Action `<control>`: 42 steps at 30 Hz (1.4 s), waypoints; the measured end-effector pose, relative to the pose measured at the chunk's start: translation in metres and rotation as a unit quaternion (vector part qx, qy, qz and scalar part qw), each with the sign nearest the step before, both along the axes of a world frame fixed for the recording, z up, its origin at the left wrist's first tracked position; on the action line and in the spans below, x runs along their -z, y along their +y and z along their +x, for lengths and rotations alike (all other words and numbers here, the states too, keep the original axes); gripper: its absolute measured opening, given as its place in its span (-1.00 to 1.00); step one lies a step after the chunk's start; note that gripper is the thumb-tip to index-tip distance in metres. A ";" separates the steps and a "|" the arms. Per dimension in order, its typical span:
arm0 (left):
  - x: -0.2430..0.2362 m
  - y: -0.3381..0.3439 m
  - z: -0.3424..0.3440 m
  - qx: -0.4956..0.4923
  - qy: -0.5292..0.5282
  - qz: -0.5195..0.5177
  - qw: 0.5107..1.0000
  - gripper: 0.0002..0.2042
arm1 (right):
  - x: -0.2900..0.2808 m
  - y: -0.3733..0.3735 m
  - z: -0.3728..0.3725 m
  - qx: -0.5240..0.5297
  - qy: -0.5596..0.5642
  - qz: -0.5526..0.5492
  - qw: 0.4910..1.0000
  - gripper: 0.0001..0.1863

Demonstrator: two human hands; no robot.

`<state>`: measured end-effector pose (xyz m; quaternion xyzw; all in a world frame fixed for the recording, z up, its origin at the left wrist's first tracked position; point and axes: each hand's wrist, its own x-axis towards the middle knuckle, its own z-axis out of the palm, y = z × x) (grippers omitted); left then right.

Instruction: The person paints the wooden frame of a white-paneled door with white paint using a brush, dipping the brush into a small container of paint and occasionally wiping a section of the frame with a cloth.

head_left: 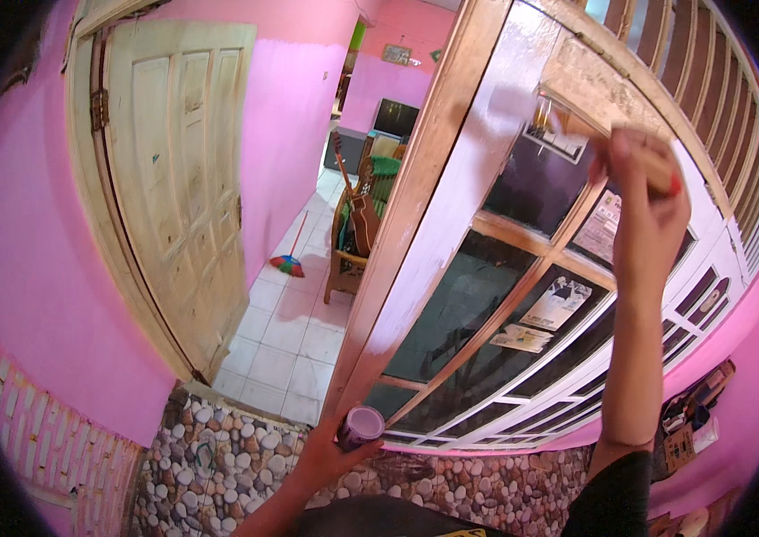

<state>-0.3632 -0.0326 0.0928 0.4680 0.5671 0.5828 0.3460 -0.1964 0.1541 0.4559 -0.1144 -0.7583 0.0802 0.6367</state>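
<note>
My right hand (643, 188) is raised at the upper right, closed round a paintbrush (661, 170) with a wooden handle; its blurred head is near the white-coated top of a wooden window panel (451, 170). My left hand (334, 456) grips a small open can (362, 427) of pale paint at the lower middle, beside the bare-wood lower edge of the frame. The panel has dark glass panes (451, 304), some with paper stickers (547, 304), and a mix of white and bare wood strips.
A pale wooden door (182, 179) stands open on the left beside pink walls (48, 295). Through the doorway are a broom (288, 264), a wooden chair (339, 273) and a guitar (361, 219). Pebble-patterned flooring (200, 474) lies below; tools (697, 421) sit at the lower right.
</note>
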 end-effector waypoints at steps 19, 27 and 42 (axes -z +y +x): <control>0.043 0.026 0.009 0.003 0.083 0.059 0.995 -0.33 | 0.283 -0.078 0.050 -0.034 -0.153 -0.350 0.923 -0.81; 0.048 0.033 0.021 -0.001 0.097 0.057 0.994 -0.31 | 0.293 -0.078 0.035 -0.042 -0.266 -0.361 0.893 -0.80; 0.054 0.037 0.075 -0.075 0.114 0.039 0.990 -0.30 | 0.326 -0.042 0.084 -0.079 -0.215 -0.396 0.889 -0.80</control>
